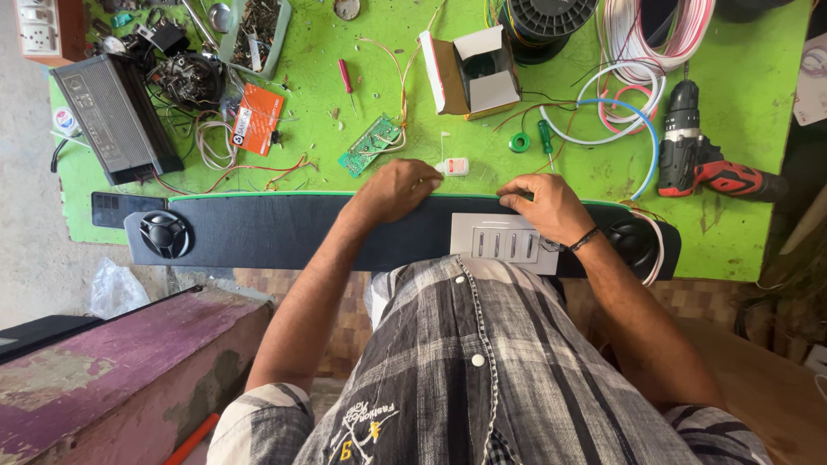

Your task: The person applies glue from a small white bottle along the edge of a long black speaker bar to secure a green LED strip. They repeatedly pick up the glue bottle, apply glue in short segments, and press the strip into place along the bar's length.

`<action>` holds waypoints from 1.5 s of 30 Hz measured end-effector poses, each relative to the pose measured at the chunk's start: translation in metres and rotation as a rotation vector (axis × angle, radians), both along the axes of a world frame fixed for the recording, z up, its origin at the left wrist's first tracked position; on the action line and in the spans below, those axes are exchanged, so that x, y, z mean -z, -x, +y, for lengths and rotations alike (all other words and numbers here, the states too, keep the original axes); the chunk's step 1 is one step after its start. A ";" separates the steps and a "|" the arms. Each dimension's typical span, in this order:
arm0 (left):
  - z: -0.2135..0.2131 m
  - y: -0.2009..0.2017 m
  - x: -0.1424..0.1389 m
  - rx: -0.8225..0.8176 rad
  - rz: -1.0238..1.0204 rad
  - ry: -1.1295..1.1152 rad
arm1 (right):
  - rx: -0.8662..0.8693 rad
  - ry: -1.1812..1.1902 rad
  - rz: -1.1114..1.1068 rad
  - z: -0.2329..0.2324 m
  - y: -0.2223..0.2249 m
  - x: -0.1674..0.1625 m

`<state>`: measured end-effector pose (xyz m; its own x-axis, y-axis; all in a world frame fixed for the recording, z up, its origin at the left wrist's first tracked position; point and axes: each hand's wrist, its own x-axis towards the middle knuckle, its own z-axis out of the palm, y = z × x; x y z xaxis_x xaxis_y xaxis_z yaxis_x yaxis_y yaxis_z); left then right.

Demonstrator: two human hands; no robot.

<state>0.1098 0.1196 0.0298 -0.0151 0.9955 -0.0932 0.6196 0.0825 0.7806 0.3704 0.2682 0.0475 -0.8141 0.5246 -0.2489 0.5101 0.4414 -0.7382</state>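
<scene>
The bright green surface (741, 77) carries a long black speaker panel (284, 228) along its near edge. A red-and-black cordless drill (702, 159) lies toward the right edge, an open cardboard box (469, 73) mid-surface, a green circuit board (370, 145) beside it, and a grey ribbed unit (112, 116) near the left edge.
</scene>
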 end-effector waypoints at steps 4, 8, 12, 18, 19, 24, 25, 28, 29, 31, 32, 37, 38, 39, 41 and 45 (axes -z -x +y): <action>0.007 -0.006 0.007 0.038 -0.019 0.081 | 0.001 0.000 0.004 0.000 0.001 -0.001; 0.010 -0.006 0.011 0.035 -0.014 0.169 | 0.012 0.020 -0.017 -0.001 0.000 -0.003; 0.012 -0.003 0.013 0.079 -0.016 0.200 | 0.020 0.042 -0.034 -0.002 0.000 -0.006; 0.034 -0.007 0.008 0.123 0.041 0.214 | 0.029 0.002 0.002 -0.001 0.001 -0.003; 0.038 -0.013 0.009 0.116 0.037 0.196 | 0.023 -0.001 0.012 -0.001 -0.001 -0.001; 0.067 -0.058 0.019 0.243 0.050 0.124 | -0.043 -0.007 0.083 0.005 -0.009 0.005; 0.069 -0.065 0.022 0.264 0.141 0.114 | -0.054 -0.014 0.096 0.007 -0.011 0.006; 0.069 -0.071 0.028 0.167 0.057 0.070 | 0.021 -0.007 0.003 0.012 -0.020 0.004; 0.068 -0.070 0.029 0.184 0.007 0.070 | 0.021 0.033 0.019 0.013 -0.023 0.004; 0.070 -0.065 0.028 0.209 -0.094 0.065 | 0.010 0.110 0.048 0.018 -0.029 0.003; 0.070 -0.063 0.027 0.210 -0.109 0.108 | 0.026 0.156 0.032 0.019 -0.031 0.003; 0.080 -0.067 0.011 0.166 -0.027 0.265 | 0.055 0.223 -0.033 0.031 -0.035 0.006; 0.081 -0.068 0.008 0.170 -0.030 0.256 | 0.062 0.234 -0.041 0.033 -0.037 0.005; 0.082 -0.068 0.005 0.173 -0.032 0.250 | 0.070 0.248 -0.049 0.035 -0.039 0.004; 0.080 -0.067 0.002 0.165 -0.047 0.245 | 0.063 0.231 -0.035 0.035 -0.040 0.001; 0.074 -0.062 0.004 0.176 -0.155 0.201 | 0.044 0.132 -0.025 0.032 -0.040 -0.004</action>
<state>0.1721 0.1939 0.0255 0.1851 0.9432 -0.2759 0.5131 0.1466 0.8457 0.4104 0.3000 0.0515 -0.7839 0.5208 -0.3381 0.5458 0.3183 -0.7751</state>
